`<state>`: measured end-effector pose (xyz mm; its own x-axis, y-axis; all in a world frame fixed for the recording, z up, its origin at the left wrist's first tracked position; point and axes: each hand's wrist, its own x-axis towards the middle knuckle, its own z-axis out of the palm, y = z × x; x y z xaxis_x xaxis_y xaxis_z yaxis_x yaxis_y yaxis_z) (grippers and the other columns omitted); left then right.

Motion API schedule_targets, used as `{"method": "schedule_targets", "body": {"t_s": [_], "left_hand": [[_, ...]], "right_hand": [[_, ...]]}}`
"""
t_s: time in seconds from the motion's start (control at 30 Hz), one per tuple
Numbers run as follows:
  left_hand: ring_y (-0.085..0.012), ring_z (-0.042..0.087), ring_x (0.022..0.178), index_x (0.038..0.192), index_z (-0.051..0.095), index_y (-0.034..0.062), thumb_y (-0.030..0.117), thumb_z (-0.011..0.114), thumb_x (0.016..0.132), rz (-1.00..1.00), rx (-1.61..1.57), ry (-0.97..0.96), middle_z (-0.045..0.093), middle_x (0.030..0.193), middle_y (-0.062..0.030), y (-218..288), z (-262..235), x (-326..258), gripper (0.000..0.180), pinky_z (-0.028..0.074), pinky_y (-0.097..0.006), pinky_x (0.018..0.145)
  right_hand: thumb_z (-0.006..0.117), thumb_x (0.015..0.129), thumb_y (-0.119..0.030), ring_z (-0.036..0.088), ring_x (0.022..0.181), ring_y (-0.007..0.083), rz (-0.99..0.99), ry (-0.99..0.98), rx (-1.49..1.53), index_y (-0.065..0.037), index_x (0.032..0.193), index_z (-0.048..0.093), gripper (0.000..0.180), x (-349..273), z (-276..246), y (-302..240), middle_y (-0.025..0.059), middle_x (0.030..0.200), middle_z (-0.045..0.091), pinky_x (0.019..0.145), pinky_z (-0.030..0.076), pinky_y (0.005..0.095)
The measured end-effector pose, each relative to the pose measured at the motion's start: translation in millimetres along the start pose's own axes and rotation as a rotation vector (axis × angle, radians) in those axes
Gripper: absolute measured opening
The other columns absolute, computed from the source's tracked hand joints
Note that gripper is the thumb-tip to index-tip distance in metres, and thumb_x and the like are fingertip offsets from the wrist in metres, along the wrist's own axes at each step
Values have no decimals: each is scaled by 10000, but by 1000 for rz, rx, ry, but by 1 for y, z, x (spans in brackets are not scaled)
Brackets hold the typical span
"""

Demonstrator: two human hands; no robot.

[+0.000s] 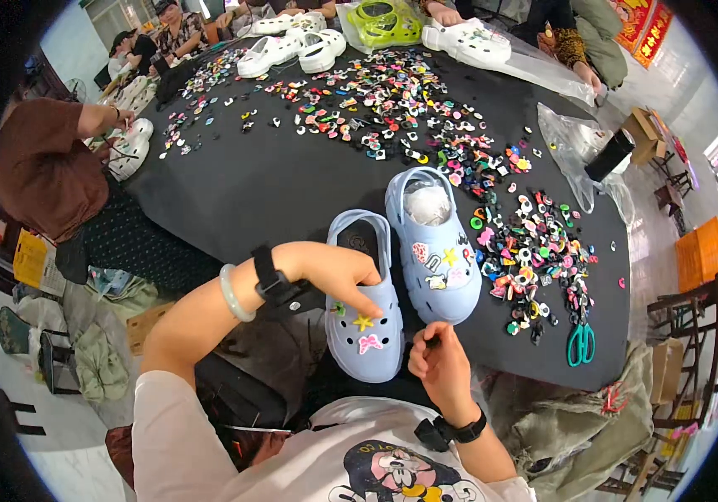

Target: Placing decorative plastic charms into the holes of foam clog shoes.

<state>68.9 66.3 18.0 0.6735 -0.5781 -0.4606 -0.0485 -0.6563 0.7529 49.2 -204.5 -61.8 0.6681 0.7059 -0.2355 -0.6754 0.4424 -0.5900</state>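
A light blue clog is at the table's near edge, decorated with a yellow star charm, a pink bow charm and a green charm. My left hand grips it at the opening, one finger over its top; the other fingers are partly hidden inside. Just right stands a matching clog with several charms on its toe and white stuffing inside. Below that clog's toe, my right hand is closed, fingertips pinched around something small and dark that I cannot make out.
Loose shoe charms lie heaped on the black table. Teal scissors rest at the right edge. White clogs and a lime clog are at the back. A person handles a white clog at left; others sit beyond.
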Motion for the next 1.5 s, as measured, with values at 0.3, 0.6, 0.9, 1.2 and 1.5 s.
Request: {"method": "schedule_targets", "body": {"t_s": [0.3, 0.6, 0.9, 1.2, 1.5], "left_hand": [[-181, 436, 464, 654, 564, -46, 524, 586, 893, -66, 116, 231, 473, 523, -146, -9, 25, -6, 619, 350, -369, 471], [-81, 305, 525, 600, 484, -19, 456, 514, 972, 43, -231, 90, 342, 534, 29, -15, 11, 2, 604, 284, -314, 462], [-72, 322, 524, 616, 511, -15, 453, 497, 982, 50, -255, 31, 371, 537, 43, -17, 11, 7, 594, 296, -299, 469], [-99, 442, 618, 780, 577, -26, 443, 575, 935, -18, 26, 236, 509, 625, -46, -10, 20, -3, 494, 398, -318, 566], [-224, 510, 529, 722, 536, -27, 374, 631, 870, -131, -55, 549, 541, 599, -155, 7, 48, -6, 439, 401, -376, 532]], "right_hand": [[760, 784, -332, 513, 485, 213, -558, -193, -1497, -59, 663, 555, 362, 18, 41, -11, 77, 652, 528, 463, 413, 321], [752, 732, -462, 562, 445, 251, -695, -122, -1728, -85, 573, 581, 444, 42, 54, -2, 68, 542, 536, 414, 437, 355], [688, 835, -309, 557, 458, 269, -781, -155, -1779, -68, 625, 570, 340, 40, 48, 3, 94, 580, 549, 418, 432, 368], [475, 984, -194, 587, 722, 399, -337, -94, -1256, 8, 879, 533, 235, 33, 14, -4, 223, 755, 562, 627, 447, 432], [542, 948, -212, 614, 640, 367, -588, -27, -1617, -28, 942, 485, 192, 34, 32, -4, 162, 727, 597, 556, 487, 444]]}}
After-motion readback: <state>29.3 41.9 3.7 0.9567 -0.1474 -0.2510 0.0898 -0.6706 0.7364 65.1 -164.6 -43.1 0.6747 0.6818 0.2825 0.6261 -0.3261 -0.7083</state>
